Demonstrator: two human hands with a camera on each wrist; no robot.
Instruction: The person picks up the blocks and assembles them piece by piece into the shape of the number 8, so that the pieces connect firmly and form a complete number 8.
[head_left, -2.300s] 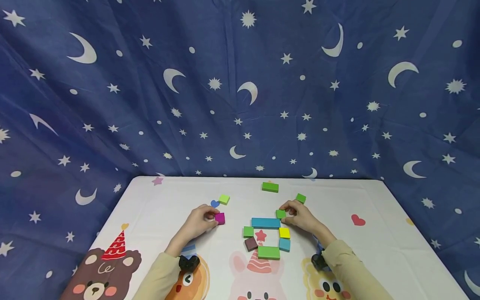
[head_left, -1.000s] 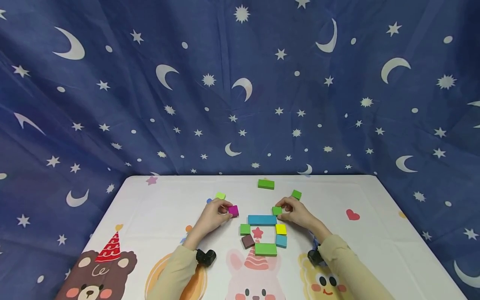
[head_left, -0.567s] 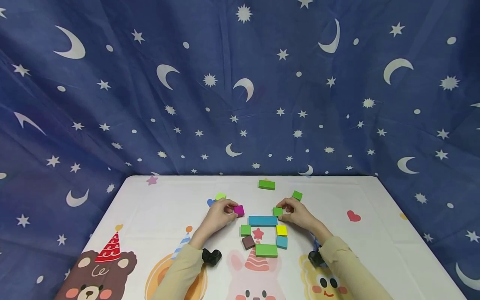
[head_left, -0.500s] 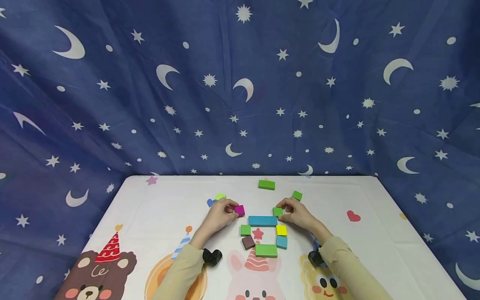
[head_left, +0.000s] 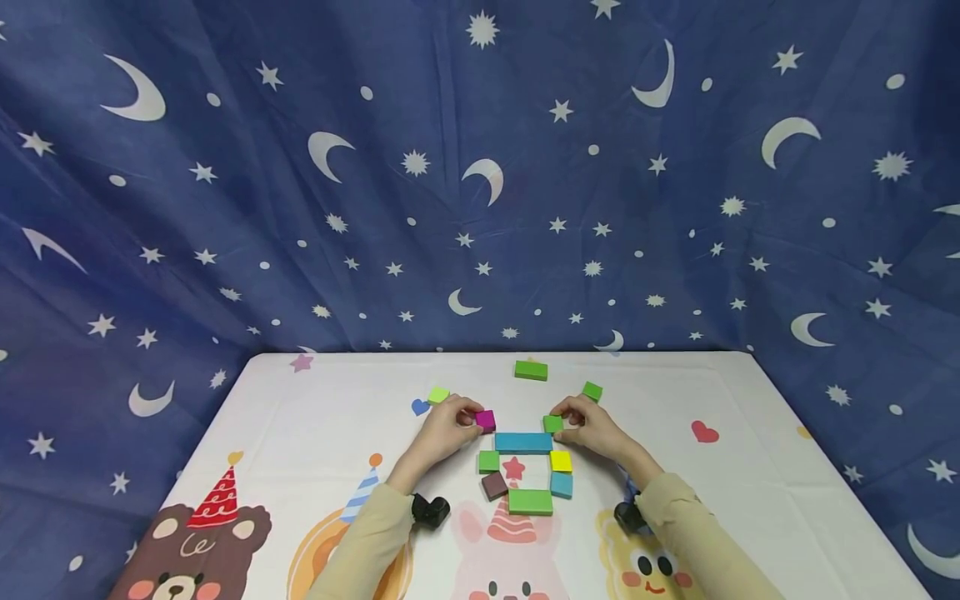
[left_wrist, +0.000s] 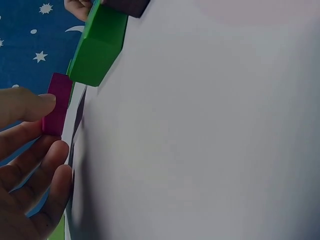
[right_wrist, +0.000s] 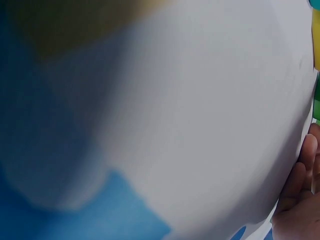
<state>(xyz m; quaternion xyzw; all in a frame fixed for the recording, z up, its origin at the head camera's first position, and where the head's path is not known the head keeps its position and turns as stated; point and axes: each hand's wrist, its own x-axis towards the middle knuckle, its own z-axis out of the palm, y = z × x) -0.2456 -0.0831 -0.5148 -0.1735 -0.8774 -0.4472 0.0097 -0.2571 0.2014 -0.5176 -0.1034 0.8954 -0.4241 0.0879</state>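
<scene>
My left hand point(head_left: 444, 431) pinches a magenta block point(head_left: 486, 421) between thumb and fingers, just behind the left end of a long blue block point(head_left: 523, 443). In the left wrist view the thumb point(left_wrist: 37, 105) presses its face. My right hand point(head_left: 596, 429) pinches a small green block point(head_left: 552, 424) behind the blue block's right end. In front lie another green cube point(head_left: 489, 462), a tilted brown block point(head_left: 494, 486), a yellow block point(head_left: 560, 461), a small blue block point(head_left: 561, 485) and a green bar point(head_left: 530, 502), forming a ring. The right wrist view shows only part of my right hand point(right_wrist: 300, 195).
A green bar point(head_left: 531, 371) lies near the table's back edge. Another green block point(head_left: 592, 390) sits just behind my right hand, and a lime block point(head_left: 438, 396) behind my left. The white tablecloth point(head_left: 750, 500) has printed animals; a blue starry curtain point(head_left: 675, 250) hangs behind.
My left hand has carried the magenta block rightward, up to the left end of the long blue block. The right hand stays at its green block. The head view has shifted slightly.
</scene>
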